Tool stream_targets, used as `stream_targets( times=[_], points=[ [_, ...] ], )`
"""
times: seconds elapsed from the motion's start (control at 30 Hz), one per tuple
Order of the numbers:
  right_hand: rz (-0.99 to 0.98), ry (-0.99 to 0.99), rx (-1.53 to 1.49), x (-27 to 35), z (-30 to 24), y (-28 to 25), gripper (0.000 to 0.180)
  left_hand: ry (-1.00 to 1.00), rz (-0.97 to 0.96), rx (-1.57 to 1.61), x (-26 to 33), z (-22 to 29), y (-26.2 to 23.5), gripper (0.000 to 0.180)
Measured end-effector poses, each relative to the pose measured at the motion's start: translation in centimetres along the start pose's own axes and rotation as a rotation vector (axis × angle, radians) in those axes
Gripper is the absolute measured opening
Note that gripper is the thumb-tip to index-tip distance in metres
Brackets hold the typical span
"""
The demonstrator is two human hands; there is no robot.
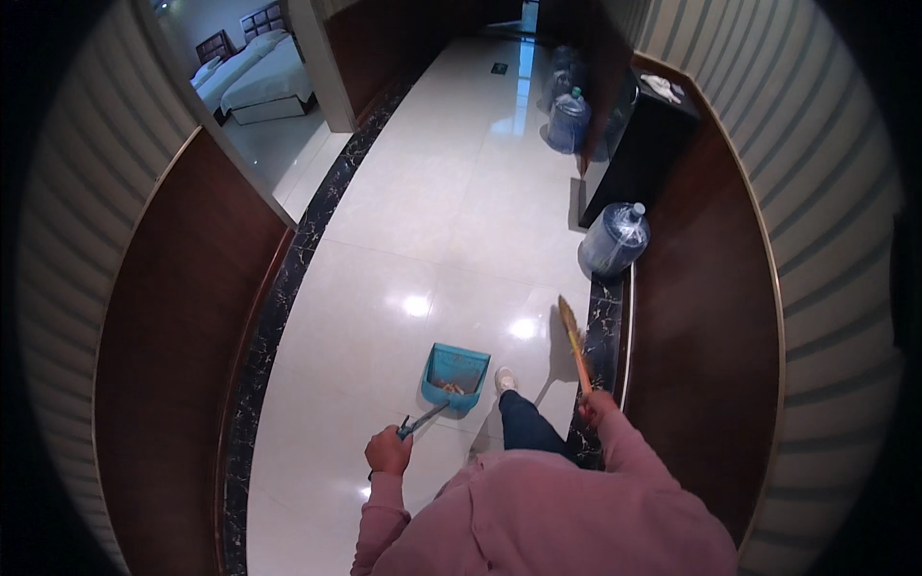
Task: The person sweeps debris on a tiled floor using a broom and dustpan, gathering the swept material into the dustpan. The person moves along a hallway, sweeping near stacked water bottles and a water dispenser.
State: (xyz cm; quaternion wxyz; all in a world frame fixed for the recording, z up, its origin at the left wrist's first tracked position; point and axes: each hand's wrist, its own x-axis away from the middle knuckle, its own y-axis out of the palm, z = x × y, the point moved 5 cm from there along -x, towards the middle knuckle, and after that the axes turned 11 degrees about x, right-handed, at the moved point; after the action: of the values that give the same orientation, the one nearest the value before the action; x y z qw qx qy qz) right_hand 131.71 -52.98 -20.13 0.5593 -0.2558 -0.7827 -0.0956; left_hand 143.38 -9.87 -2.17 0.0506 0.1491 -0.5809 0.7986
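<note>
My left hand [388,450] is closed round the handle of a teal long-handled dustpan [457,363], whose pan is out ahead of me over the pale tiles. Some light brownish debris [449,388] lies in the pan. On the other side, my right hand [597,407] grips a broom [578,353] by its orange handle. Its tan bristles point forward and slightly left, close to the right wall, apart from the dustpan. Whether the bristles touch the floor I cannot tell.
A large clear water jug [615,238] stands by the right wall, before a black cabinet [642,144] with a white cloth [661,88] on top. More jugs [569,121] stand farther along. At left, a doorway shows beds [264,82]. Dark wood panels [187,355] line the corridor.
</note>
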Motion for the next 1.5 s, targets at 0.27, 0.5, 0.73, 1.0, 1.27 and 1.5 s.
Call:
stream_targets(
  times=[0.27, 0.5, 0.73, 1.0, 1.27, 1.5],
  points=[
    [-0.048, 0.131, -0.066, -7.9, -16.7, 0.3, 0.008, 0.0, 0.048, 0.026, -11.0, 13.1, -0.7, 0.026],
    [-0.247, 0.138, -0.166, -7.4, -25.4, 2.2, 0.004, 0.061, 0.035, -0.04, -20.4, 21.8, -2.8, 0.027],
    [-0.284, -0.081, -0.215, -5.9, -34.1, 1.9, 0.006, 0.166, 0.084, -0.02, -31.3, 29.4, -4.6, 0.026],
    [-0.162, -0.133, -0.21, -5.6, -40.7, 4.3, 0.011, 0.245, 0.011, -0.064, -42.0, 33.8, -6.4, 0.027],
    [-0.018, -0.036, -0.333, -7.5, -47.4, 8.5, 0.005, 0.306, -0.051, -0.061, -52.1, 34.7, -8.0, 0.025],
    [0.021, -0.006, -0.401, -9.5, -52.9, 9.6, 0.009, 0.356, -0.064, -0.062, -59.8, 38.6, -9.4, 0.027]
  ],
)
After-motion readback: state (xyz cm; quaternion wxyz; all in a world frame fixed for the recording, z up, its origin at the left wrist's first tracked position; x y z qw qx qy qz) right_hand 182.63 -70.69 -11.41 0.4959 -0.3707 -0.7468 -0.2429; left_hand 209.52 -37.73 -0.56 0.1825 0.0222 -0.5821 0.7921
